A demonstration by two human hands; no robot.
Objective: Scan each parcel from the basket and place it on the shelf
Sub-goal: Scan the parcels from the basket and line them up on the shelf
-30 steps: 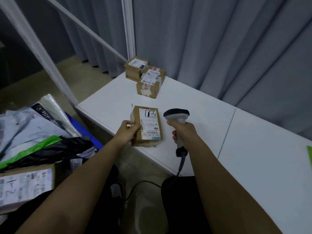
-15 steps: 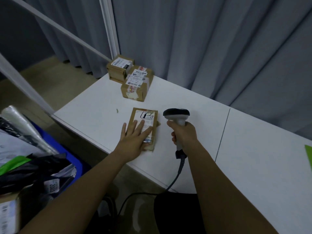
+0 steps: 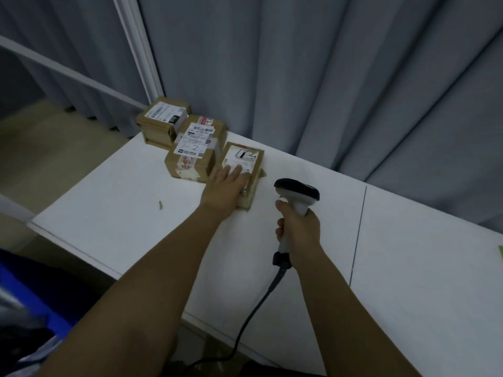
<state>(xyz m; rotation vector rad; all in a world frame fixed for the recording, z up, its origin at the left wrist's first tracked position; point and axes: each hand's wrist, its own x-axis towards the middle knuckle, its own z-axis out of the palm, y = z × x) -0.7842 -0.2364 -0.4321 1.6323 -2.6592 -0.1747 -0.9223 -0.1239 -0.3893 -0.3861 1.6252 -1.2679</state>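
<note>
A flat cardboard parcel (image 3: 246,159) with a white label lies on the white shelf surface (image 3: 130,221), right beside two other taped cardboard parcels (image 3: 194,155) (image 3: 163,119) at the back left. My left hand (image 3: 227,186) lies flat on the near half of that parcel, fingers straight. My right hand (image 3: 298,229) grips the handle of a corded barcode scanner (image 3: 296,191), held upright to the right of the parcel, its dark head pointing away from me.
Grey curtains (image 3: 340,77) hang right behind the shelf, with a white post (image 3: 138,50) at the back left. A blue basket (image 3: 32,300) edge shows at the lower left. A seam (image 3: 359,229) divides the white surface. The scanner cable (image 3: 255,314) hangs off the front edge.
My left hand has pushed the parcel from the front edge back across the surface until it sits against the other two parcels. The scanner hand has stayed about where it was.
</note>
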